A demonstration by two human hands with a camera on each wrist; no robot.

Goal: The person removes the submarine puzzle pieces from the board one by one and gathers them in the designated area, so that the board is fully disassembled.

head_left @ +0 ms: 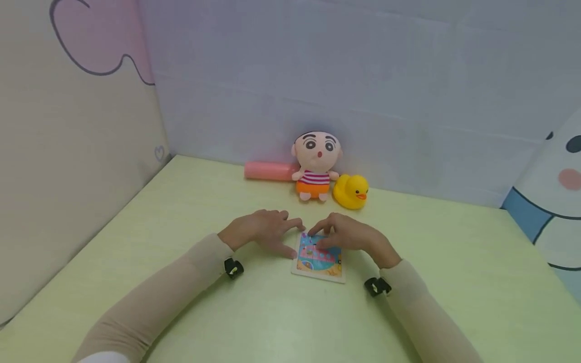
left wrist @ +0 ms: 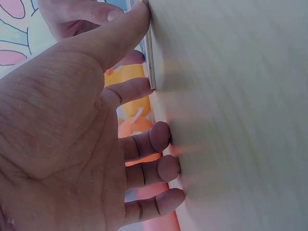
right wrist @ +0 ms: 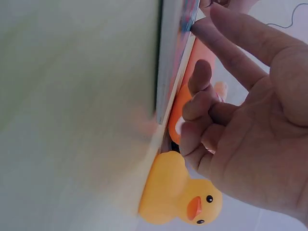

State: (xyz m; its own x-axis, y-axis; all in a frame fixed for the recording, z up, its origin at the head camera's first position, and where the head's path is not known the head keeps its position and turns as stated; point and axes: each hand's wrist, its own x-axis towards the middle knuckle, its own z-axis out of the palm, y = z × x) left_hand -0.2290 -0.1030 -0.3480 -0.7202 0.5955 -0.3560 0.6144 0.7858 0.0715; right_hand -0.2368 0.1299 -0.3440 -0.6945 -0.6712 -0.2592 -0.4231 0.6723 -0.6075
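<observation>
A small square jigsaw puzzle with a pink submarine on blue lies flat on the table in the head view. At its left side is my left hand, thumb by the left edge and index fingertip at the upper left corner. In the left wrist view the other left fingers spread beyond the corner. My right hand reaches over the puzzle's upper part, index and thumb tips apart on the picture. The right wrist view shows its remaining fingers bent, with nothing seen in them.
Behind the puzzle sits a plush doll in a striped shirt and orange shorts. A yellow rubber duck stands to its right, a pink cylinder lies to its left. The pale yellow-green table meets a wall at the back.
</observation>
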